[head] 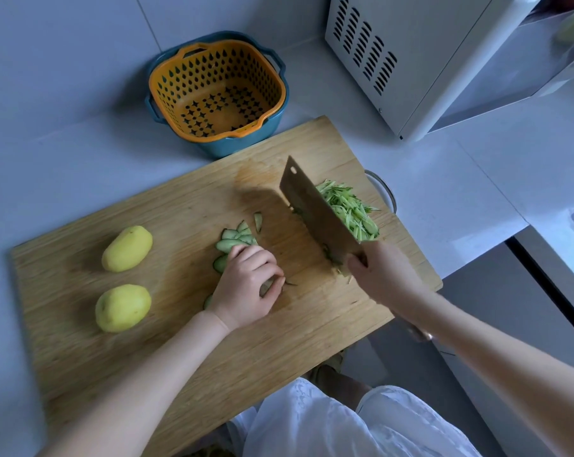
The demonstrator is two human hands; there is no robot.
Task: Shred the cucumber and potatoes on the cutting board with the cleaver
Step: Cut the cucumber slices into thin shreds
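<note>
One cutting board [180,209]: laid on the pale counter, with the task's things carried on it.
Strainer basket [272,85]: orange, nested in a blue basin, set just behind the board.
Cleaver [315,209]: held edge-down over the board's right part, between cucumber slices [236,240] and cucumber shreds [348,209].
Right hand [384,275]: clenched around the cleaver's handle.
Left hand [249,285]: fingers curled over the cucumber slices, which are pinned to the board.
Potatoes [127,248] [123,307]: two, whole and yellow, placed at the board's left end, well apart from the blade.
Cucumber shreds: heaped just beside the blade's right face.
Cucumber slices: fanned at mid-board, partly hidden under the left hand.
</note>
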